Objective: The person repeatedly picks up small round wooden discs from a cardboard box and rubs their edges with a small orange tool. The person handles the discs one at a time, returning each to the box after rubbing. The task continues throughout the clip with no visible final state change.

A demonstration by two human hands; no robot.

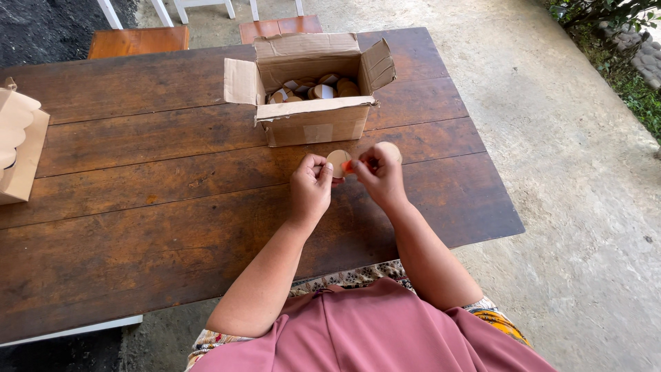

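Hands meet over the middle of the dark wooden table (138, 207), just near of an open cardboard box (313, 120). I see the left hand (310, 189) closed, its fingers pinching a small round tan disc (337, 160) held up on edge. The right hand (380, 172) is closed too, pinching a small orange piece (348, 167) that touches the disc's right rim; a second round tan piece (390, 149) shows above its knuckles, though I cannot tell how it is held. The box holds more round pieces (313, 89). At the far left edge stands a scalloped cardboard shape (17, 145). Two wooden stools (138, 40) sit beyond the table.
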